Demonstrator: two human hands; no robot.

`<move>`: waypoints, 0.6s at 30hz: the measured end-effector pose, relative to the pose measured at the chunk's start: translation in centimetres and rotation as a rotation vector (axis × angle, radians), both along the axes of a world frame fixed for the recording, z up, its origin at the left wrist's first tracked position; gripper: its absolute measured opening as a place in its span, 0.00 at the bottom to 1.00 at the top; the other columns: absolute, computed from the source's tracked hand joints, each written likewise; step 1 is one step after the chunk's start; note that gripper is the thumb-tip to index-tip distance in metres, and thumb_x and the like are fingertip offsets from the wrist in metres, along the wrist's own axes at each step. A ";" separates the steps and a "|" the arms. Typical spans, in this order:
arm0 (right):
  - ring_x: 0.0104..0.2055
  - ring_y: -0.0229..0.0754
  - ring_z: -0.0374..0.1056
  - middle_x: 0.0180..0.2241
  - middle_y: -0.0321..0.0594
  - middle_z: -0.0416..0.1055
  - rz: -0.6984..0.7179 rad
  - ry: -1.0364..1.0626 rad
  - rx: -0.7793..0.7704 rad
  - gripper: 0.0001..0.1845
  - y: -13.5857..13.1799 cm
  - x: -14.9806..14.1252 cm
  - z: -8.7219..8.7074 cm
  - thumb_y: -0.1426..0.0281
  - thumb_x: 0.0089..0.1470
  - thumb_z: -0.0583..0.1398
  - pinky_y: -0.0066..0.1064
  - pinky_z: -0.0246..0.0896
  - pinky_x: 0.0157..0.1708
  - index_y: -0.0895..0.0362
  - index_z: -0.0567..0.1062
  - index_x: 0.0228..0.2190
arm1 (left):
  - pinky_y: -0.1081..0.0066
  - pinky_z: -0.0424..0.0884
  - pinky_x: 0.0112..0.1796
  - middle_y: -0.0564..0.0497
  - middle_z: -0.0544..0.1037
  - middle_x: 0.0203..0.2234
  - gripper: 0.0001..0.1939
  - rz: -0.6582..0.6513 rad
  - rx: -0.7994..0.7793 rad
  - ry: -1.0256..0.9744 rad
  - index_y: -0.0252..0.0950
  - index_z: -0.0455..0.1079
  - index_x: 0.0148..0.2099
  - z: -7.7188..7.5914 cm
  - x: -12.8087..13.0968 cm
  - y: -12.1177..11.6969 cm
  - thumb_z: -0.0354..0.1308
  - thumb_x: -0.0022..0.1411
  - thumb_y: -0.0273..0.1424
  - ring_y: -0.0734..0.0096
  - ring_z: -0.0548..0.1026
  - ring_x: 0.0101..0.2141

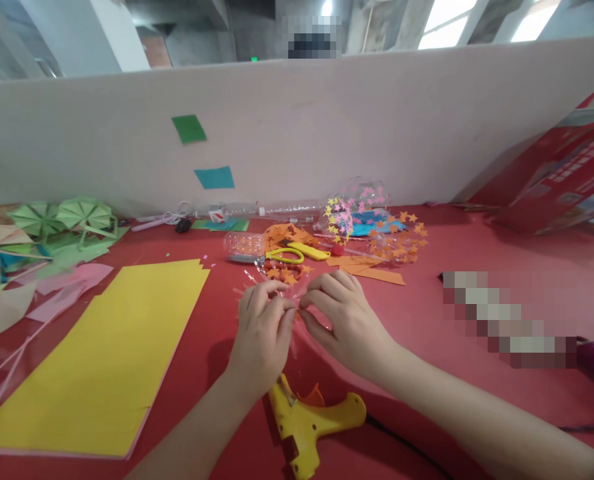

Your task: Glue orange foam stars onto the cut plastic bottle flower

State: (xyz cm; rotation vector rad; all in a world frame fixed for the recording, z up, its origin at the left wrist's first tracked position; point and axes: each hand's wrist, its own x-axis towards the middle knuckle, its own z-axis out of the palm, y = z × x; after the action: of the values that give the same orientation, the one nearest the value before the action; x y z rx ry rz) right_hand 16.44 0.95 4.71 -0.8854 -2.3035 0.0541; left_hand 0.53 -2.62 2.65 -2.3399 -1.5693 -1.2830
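Note:
Fingertips of my left hand (267,323) and my right hand (344,313) meet closely over a clear plastic piece cut into spread strips (251,275). My left hand is closed in a pinch on one of the strips. My right thumb and forefinger pinch too, beside a small orange bit (297,315); what they hold is mostly hidden. Orange paper stars (287,273) sit on the far strips. Just below my hands a yellow glue gun (307,427) lies on the red table (401,320).
Yellow paper sheets (107,347) lie left, near green folded paper umbrellas (84,215). Behind my hands are yellow-handled scissors (287,256), a yellow cutter (309,251), a clear bottle (244,245) and star-covered plastic strips (347,217). A white partition (297,127) borders the back; a red box (561,173) stands right.

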 end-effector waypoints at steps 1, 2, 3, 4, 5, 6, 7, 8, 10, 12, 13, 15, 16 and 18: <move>0.37 0.45 0.58 0.32 0.42 0.68 0.002 0.003 0.001 0.05 0.0 0.0 0.0 0.73 0.56 0.56 0.37 0.53 0.39 0.59 0.72 0.29 | 0.60 0.64 0.46 0.46 0.67 0.43 0.06 -0.001 -0.002 0.000 0.36 0.64 0.36 0.0 0.0 0.0 0.49 0.62 0.22 0.63 0.65 0.45; 0.37 0.45 0.57 0.32 0.42 0.68 0.006 0.006 0.002 0.05 0.0 0.0 0.0 0.73 0.56 0.56 0.37 0.53 0.39 0.59 0.72 0.30 | 0.60 0.65 0.46 0.46 0.67 0.43 0.06 -0.002 -0.002 0.002 0.36 0.65 0.36 0.0 0.0 0.0 0.49 0.62 0.22 0.63 0.65 0.45; 0.37 0.45 0.57 0.32 0.42 0.68 0.009 0.008 0.003 0.05 0.0 0.0 0.0 0.74 0.56 0.57 0.36 0.53 0.39 0.59 0.72 0.30 | 0.60 0.65 0.46 0.46 0.67 0.42 0.06 -0.003 0.001 0.007 0.36 0.65 0.36 0.0 0.0 0.0 0.49 0.62 0.22 0.63 0.65 0.45; 0.37 0.44 0.57 0.32 0.42 0.68 0.011 0.008 0.005 0.05 0.0 0.0 0.0 0.74 0.56 0.57 0.36 0.52 0.39 0.59 0.72 0.29 | 0.60 0.65 0.45 0.46 0.67 0.42 0.05 -0.002 0.007 0.014 0.36 0.65 0.36 0.0 0.0 0.0 0.49 0.62 0.23 0.64 0.65 0.44; 0.37 0.44 0.57 0.32 0.42 0.68 0.012 0.007 0.006 0.05 -0.1 0.0 0.0 0.74 0.55 0.56 0.36 0.52 0.38 0.59 0.72 0.29 | 0.61 0.65 0.45 0.46 0.68 0.42 0.05 0.002 0.018 0.025 0.36 0.66 0.36 0.0 0.0 0.0 0.50 0.62 0.23 0.64 0.66 0.44; 0.36 0.44 0.57 0.32 0.42 0.67 0.012 0.006 0.007 0.06 -0.1 0.0 0.0 0.75 0.55 0.56 0.36 0.52 0.38 0.59 0.72 0.28 | 0.61 0.65 0.44 0.46 0.68 0.42 0.05 0.010 0.032 0.038 0.36 0.66 0.36 0.1 0.0 0.0 0.50 0.62 0.24 0.63 0.66 0.43; 0.36 0.44 0.57 0.32 0.42 0.67 0.010 0.004 0.007 0.06 -0.1 -0.1 0.0 0.75 0.55 0.56 0.36 0.52 0.38 0.59 0.71 0.28 | 0.60 0.65 0.44 0.46 0.68 0.42 0.05 0.018 0.048 0.054 0.36 0.67 0.36 0.1 -0.1 0.0 0.51 0.62 0.24 0.63 0.66 0.43; 0.36 0.43 0.57 0.31 0.42 0.67 0.010 0.003 0.006 0.06 -0.2 -0.1 0.0 0.75 0.56 0.56 0.36 0.52 0.38 0.59 0.71 0.27 | 0.60 0.65 0.44 0.45 0.69 0.42 0.05 0.025 0.066 0.072 0.36 0.67 0.37 0.2 -0.1 0.0 0.51 0.62 0.24 0.63 0.66 0.43; 0.36 0.43 0.57 0.31 0.42 0.67 0.009 0.001 0.005 0.06 -0.2 -0.1 0.0 0.75 0.56 0.55 0.36 0.52 0.38 0.59 0.71 0.27 | 0.59 0.65 0.44 0.44 0.69 0.42 0.05 0.035 0.103 0.114 0.35 0.68 0.39 0.2 -0.1 0.0 0.51 0.62 0.24 0.62 0.67 0.42; 0.36 0.44 0.57 0.32 0.42 0.67 0.007 -0.004 0.004 0.07 -0.2 -0.2 -0.1 0.75 0.56 0.55 0.36 0.53 0.38 0.59 0.71 0.27 | 0.59 0.65 0.44 0.43 0.70 0.41 0.07 0.043 0.141 0.148 0.34 0.68 0.42 0.2 -0.1 0.0 0.51 0.61 0.25 0.61 0.67 0.42; 0.36 0.44 0.57 0.32 0.42 0.67 0.006 -0.005 0.005 0.07 -0.2 -0.2 -0.1 0.74 0.56 0.55 0.36 0.53 0.38 0.59 0.71 0.27 | 0.59 0.65 0.44 0.43 0.70 0.41 0.09 0.047 0.155 0.157 0.34 0.68 0.44 0.2 -0.1 0.0 0.52 0.61 0.25 0.61 0.67 0.42; 0.36 0.44 0.57 0.32 0.42 0.68 0.005 -0.001 0.013 0.06 0.0 -0.1 -0.1 0.75 0.55 0.55 0.37 0.53 0.38 0.59 0.71 0.28 | 0.59 0.65 0.44 0.43 0.70 0.41 0.10 0.050 0.164 0.155 0.33 0.67 0.46 0.1 -0.2 0.0 0.52 0.62 0.25 0.61 0.67 0.41; 0.36 0.44 0.57 0.32 0.42 0.68 0.004 0.008 0.021 0.06 0.0 0.0 -0.1 0.75 0.55 0.55 0.37 0.54 0.38 0.59 0.71 0.29 | 0.59 0.65 0.44 0.43 0.70 0.41 0.11 0.051 0.161 0.143 0.34 0.67 0.47 0.1 -0.3 0.0 0.52 0.62 0.25 0.62 0.67 0.41; 0.37 0.44 0.58 0.33 0.43 0.68 0.002 0.039 0.041 0.05 0.1 0.1 0.0 0.75 0.55 0.55 0.37 0.54 0.39 0.59 0.72 0.31 | 0.60 0.65 0.44 0.43 0.70 0.42 0.11 0.049 0.146 0.106 0.34 0.66 0.48 0.0 -0.5 -0.1 0.50 0.62 0.24 0.63 0.67 0.41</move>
State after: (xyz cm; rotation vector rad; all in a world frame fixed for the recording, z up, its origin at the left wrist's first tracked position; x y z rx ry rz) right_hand 16.54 1.03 4.75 -0.8536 -2.2612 0.0252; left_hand 0.02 -2.69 2.69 -2.2285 -1.4406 -1.1979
